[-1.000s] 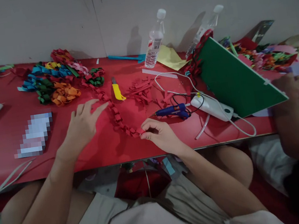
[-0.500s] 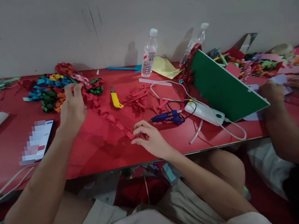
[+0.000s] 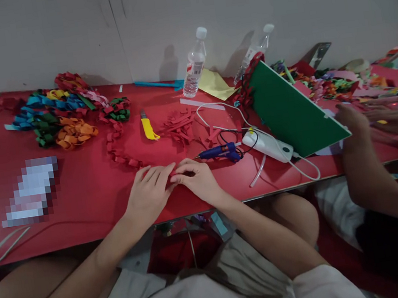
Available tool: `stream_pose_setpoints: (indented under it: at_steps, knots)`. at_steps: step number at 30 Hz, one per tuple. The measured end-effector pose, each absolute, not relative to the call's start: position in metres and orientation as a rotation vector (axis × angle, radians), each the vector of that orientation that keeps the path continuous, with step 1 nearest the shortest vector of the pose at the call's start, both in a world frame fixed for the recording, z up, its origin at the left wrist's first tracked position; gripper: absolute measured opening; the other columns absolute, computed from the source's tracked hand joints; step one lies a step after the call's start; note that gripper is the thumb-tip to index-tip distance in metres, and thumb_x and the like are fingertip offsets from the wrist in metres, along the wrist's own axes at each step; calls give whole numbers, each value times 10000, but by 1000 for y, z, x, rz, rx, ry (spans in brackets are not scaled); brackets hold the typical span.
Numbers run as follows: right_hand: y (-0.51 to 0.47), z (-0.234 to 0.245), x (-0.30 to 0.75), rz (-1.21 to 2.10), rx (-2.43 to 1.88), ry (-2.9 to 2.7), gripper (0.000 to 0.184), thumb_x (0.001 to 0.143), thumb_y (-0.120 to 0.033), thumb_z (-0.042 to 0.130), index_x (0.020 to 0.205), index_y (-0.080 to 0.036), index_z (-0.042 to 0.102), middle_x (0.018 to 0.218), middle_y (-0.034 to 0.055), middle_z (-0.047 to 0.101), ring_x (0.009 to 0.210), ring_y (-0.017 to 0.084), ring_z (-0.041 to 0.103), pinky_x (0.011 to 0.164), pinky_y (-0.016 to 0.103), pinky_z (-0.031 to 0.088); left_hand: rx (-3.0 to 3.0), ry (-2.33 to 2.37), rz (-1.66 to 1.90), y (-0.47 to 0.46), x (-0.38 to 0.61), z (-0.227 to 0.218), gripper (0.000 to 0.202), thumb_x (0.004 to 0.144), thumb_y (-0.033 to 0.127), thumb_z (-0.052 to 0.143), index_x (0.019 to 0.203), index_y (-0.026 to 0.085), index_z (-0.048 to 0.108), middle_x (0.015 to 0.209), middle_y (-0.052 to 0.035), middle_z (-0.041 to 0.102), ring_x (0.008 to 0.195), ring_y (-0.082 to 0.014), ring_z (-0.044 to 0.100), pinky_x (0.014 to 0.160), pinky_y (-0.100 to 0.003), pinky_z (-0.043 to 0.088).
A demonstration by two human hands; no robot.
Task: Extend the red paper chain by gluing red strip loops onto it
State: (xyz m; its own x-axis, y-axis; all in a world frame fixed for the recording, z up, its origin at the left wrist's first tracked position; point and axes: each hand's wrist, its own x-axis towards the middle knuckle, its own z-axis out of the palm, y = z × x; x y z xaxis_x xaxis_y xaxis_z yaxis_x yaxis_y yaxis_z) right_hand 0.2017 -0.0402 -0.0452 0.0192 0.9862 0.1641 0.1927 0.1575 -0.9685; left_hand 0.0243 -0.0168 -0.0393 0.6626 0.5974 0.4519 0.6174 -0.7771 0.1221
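Observation:
My left hand (image 3: 152,190) and my right hand (image 3: 196,179) meet near the table's front edge, fingers closed on the end of a red paper chain (image 3: 120,152). The held links are mostly hidden by my fingers. From there the chain curves left and back to a heap of coloured paper chains (image 3: 63,109). Just right of my right hand lies a blue hot glue gun (image 3: 217,152), its tip pointing at my fingers. Behind my hands are loose red paper strips (image 3: 181,124) and a yellow utility knife (image 3: 149,128).
A phone (image 3: 32,189) lies at the left. At the back stand two water bottles (image 3: 194,65). A white power strip (image 3: 267,145) with cables sits before a leaning green board (image 3: 293,111). At the right, a co-worker's hands (image 3: 383,120) are busy beside more paper pieces.
My left hand has come away from the coloured heap, moving right and toward me to join my right hand at the chain's end. The view has shifted slightly.

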Motion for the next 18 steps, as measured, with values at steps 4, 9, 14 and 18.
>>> stream_pose_setpoints:
  at_steps: [4,9,14,18]
  knots:
    - [-48,-28,212,809,-1285,-1556,161,885,-355,684,903,-212,756,869,36,691,784,157,630,734,282,478,-2835,-1083,-798,-15,26,-44,394,976,261,511,1349,143,471,1103,-120,725,1004,-262,671,952,-440,437]
    - [-31,9,235,150,-1606,-1893,242,998,-295,505,998,-200,727,992,99,696,897,209,630,798,318,459,-2924,-1311,-913,-13,23,-42,349,977,249,489,1309,150,450,1046,-110,716,978,-243,673,906,-409,441]
    - [16,22,242,-292,-2064,-2265,194,922,-153,570,1057,-118,705,1109,198,685,1070,311,575,841,389,423,-2922,-1253,-981,-10,22,-40,233,997,258,449,1205,185,523,1108,-100,707,984,-224,652,913,-404,421]
    - [19,24,244,-367,-2126,-2316,234,932,-101,501,945,-128,732,976,165,734,969,283,619,841,401,397,-2954,-1290,-983,-7,19,-37,238,989,312,477,1185,199,552,1081,-92,716,979,-226,641,909,-402,425]
